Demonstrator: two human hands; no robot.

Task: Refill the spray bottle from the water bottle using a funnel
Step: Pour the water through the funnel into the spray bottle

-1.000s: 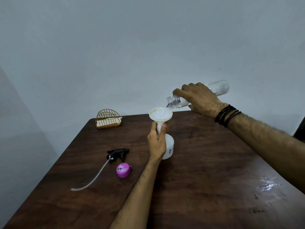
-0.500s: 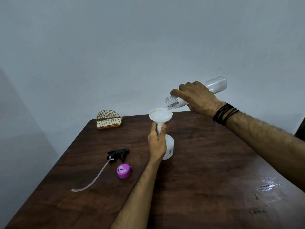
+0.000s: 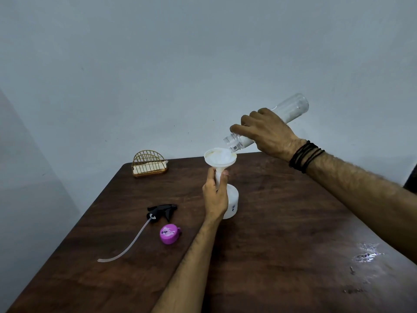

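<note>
A white spray bottle (image 3: pixel 232 202) stands on the dark wooden table (image 3: pixel 282 222) with a white funnel (image 3: pixel 220 159) set in its neck. My left hand (image 3: pixel 215 195) grips the funnel's stem and the bottle's neck. My right hand (image 3: pixel 266 134) holds a clear water bottle (image 3: pixel 291 109) tilted steeply, base raised to the right, mouth (image 3: pixel 232 143) at the funnel's right rim. Water fills the funnel's bowl. The black spray head (image 3: pixel 161 211) with its long tube lies on the table to the left.
A purple cap (image 3: pixel 169 233) lies beside the spray head. A gold wire holder (image 3: pixel 149 163) sits at the table's far left corner. A wet patch (image 3: pixel 367 256) shines near the right edge. A grey wall stands behind the table.
My right hand has raised the water bottle's base higher, so the bottle tilts more steeply toward the funnel. The left hand and spray bottle have stayed in place.
</note>
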